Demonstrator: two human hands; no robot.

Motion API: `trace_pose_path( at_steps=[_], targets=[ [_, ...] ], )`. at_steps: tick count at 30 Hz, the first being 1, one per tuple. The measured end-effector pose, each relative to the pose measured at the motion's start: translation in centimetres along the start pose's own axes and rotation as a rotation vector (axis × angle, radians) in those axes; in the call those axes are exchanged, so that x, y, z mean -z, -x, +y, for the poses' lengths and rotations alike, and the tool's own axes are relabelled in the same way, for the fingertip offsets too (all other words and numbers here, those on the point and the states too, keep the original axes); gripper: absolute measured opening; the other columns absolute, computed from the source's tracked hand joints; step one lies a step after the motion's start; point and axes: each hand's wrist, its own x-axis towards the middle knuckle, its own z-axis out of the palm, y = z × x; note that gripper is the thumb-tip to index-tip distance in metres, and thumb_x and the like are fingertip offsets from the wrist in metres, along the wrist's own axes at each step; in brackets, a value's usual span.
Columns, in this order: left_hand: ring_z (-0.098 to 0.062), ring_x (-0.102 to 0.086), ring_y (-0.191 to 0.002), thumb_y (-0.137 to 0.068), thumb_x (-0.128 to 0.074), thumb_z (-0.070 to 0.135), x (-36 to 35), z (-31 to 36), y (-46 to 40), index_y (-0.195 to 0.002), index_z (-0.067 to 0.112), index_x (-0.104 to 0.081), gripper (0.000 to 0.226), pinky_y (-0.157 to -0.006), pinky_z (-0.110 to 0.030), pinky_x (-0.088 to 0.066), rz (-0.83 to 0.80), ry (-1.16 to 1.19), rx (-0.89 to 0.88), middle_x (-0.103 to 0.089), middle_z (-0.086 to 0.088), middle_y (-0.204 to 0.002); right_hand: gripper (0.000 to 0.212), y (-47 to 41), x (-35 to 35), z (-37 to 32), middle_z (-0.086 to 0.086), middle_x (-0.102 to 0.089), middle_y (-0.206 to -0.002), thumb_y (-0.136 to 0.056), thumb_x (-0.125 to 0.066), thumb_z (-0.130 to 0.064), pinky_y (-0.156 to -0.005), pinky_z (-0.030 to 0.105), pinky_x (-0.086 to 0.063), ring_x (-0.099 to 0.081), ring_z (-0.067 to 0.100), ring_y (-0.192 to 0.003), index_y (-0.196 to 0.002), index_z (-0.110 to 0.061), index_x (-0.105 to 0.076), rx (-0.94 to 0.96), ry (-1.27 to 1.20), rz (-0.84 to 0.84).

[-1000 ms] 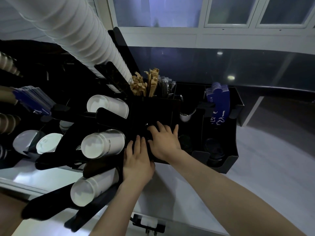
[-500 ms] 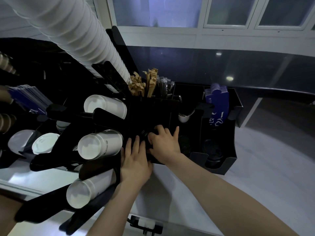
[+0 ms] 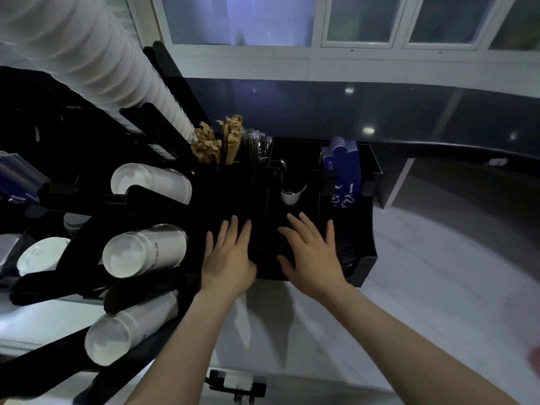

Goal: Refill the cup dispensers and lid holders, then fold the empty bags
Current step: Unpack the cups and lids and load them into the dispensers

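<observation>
A black condiment and lid organizer (image 3: 366,258) stands on the white counter. My left hand (image 3: 229,257) and my right hand (image 3: 311,252) lie side by side over its dark front compartments, fingers straight and spread, holding nothing. What lies under the palms is too dark to make out. To the left, a black cup dispenser rack (image 3: 73,276) holds white cup stacks (image 3: 144,249) lying on their sides, and one long stack of white cups (image 3: 96,65) slants from the top left.
Brown sugar packets (image 3: 217,141), wrapped stirrers (image 3: 257,147), a small white cup (image 3: 292,195) and blue sleeves (image 3: 343,171) fill the organizer's back bins. White lids (image 3: 41,255) sit at the far left. White counter (image 3: 438,287) stretches right; a dark backsplash and windows are behind.
My hands have drawn apart, the right one sliding right, and both now lie flat with fingers spread. The view has shifted slightly.
</observation>
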Motion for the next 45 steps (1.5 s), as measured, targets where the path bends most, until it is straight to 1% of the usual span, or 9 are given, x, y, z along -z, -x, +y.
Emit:
trace_pose_path(
  at_steps=[8, 14, 17, 19, 25, 28, 34, 40, 45],
  targets=[
    [-0.021, 0.003, -0.147, -0.084, -0.055, 0.035, -1.1, 0.4, -0.6, -0.151, 0.030, -0.010, 0.081, -0.113, -0.054, 0.010, -0.080, -0.036, 0.030, -0.003, -0.002, -0.161, 0.083, 3.4, 1.7, 4.3, 0.007, -0.022, -0.157, -0.087, -0.049, -0.057, -0.099, 0.063, 0.023, -0.016, 0.025, -0.145, -0.151, -0.027, -0.005, -0.246, 0.280, -0.162],
    [-0.018, 0.000, -0.147, -0.080, -0.056, 0.019, -0.2, 0.3, -0.9, -0.151, 0.031, -0.015, 0.083, -0.115, -0.048, 0.008, -0.152, 0.045, 0.035, -0.004, -0.001, -0.161, 0.071, 3.6, 1.7, 4.9, 0.009, -0.032, -0.151, -0.086, -0.055, -0.045, -0.101, 0.072, 0.014, -0.028, 0.026, -0.139, -0.146, -0.017, -0.029, -0.289, 0.357, -0.272],
    [-0.023, -0.021, -0.143, -0.077, -0.048, -0.007, 1.0, -0.3, -1.1, -0.145, 0.025, -0.036, 0.076, -0.118, -0.042, -0.016, 0.009, 0.306, 0.112, -0.020, -0.001, -0.158, 0.068, 3.3, 2.1, 5.0, 0.007, -0.030, -0.152, -0.086, -0.055, -0.037, -0.103, 0.072, 0.009, -0.024, 0.025, -0.141, -0.146, -0.018, -0.030, -0.294, 0.290, -0.286],
    [-0.025, -0.024, -0.141, -0.078, -0.047, -0.014, 1.5, -1.0, -1.9, -0.144, 0.023, -0.038, 0.076, -0.113, -0.040, -0.029, 0.067, 0.330, 0.137, -0.021, 0.000, -0.157, 0.070, 3.2, 2.3, 5.2, 0.005, -0.027, -0.154, -0.084, -0.057, -0.031, -0.104, 0.071, 0.007, -0.016, 0.023, -0.144, -0.146, -0.018, -0.029, -0.303, 0.222, -0.284],
    [-0.033, -0.017, -0.139, -0.075, -0.073, 0.013, 1.7, -1.9, -4.2, -0.152, 0.027, -0.008, 0.102, -0.106, -0.045, -0.036, -0.208, 0.073, 0.101, -0.011, -0.003, -0.159, 0.071, 3.0, 3.3, 6.0, 0.000, -0.025, -0.156, -0.080, -0.055, -0.017, -0.107, 0.066, 0.011, -0.007, 0.019, -0.147, -0.146, -0.025, -0.030, -0.326, 0.080, -0.236],
    [-0.034, -0.025, -0.136, -0.068, -0.082, 0.022, 1.8, -2.5, -4.7, -0.152, 0.021, -0.013, 0.109, -0.106, -0.045, -0.036, -0.194, 0.087, 0.109, -0.025, -0.009, -0.152, 0.070, 3.1, 3.7, 6.2, 0.000, -0.028, -0.155, -0.079, -0.054, -0.015, -0.108, 0.064, 0.011, -0.008, 0.018, -0.146, -0.145, -0.026, -0.032, -0.362, 0.036, -0.221],
    [-0.035, -0.041, -0.125, -0.055, -0.091, 0.028, 2.6, -3.4, -4.6, -0.147, 0.023, -0.023, 0.114, -0.100, -0.045, -0.044, -0.147, 0.226, 0.157, -0.024, -0.013, -0.143, 0.064, 3.6, 4.0, 6.2, 0.001, -0.030, -0.153, -0.082, -0.050, -0.011, -0.110, 0.061, 0.011, -0.010, 0.019, -0.146, -0.143, -0.024, -0.036, -0.397, -0.008, -0.201],
    [-0.033, -0.046, -0.122, -0.054, -0.092, 0.022, 3.1, -3.6, -4.3, -0.143, 0.020, -0.023, 0.113, -0.094, -0.043, -0.046, -0.106, 0.333, 0.136, -0.038, -0.015, -0.140, 0.060, 3.4, 4.2, 5.6, 0.000, -0.033, -0.151, -0.084, -0.050, -0.011, -0.110, 0.062, 0.009, -0.011, 0.019, -0.146, -0.142, -0.025, -0.038, -0.378, -0.019, -0.191],
    [-0.033, -0.044, -0.123, -0.057, -0.090, 0.020, 3.5, -3.8, -4.1, -0.143, 0.026, -0.023, 0.110, -0.095, -0.045, -0.047, -0.079, 0.377, 0.110, -0.032, -0.014, -0.143, 0.057, 3.2, 4.4, 5.2, -0.002, -0.036, -0.149, -0.086, -0.050, -0.012, -0.111, 0.061, 0.008, -0.012, 0.019, -0.146, -0.140, -0.025, -0.040, -0.365, -0.028, -0.160]
  ],
)
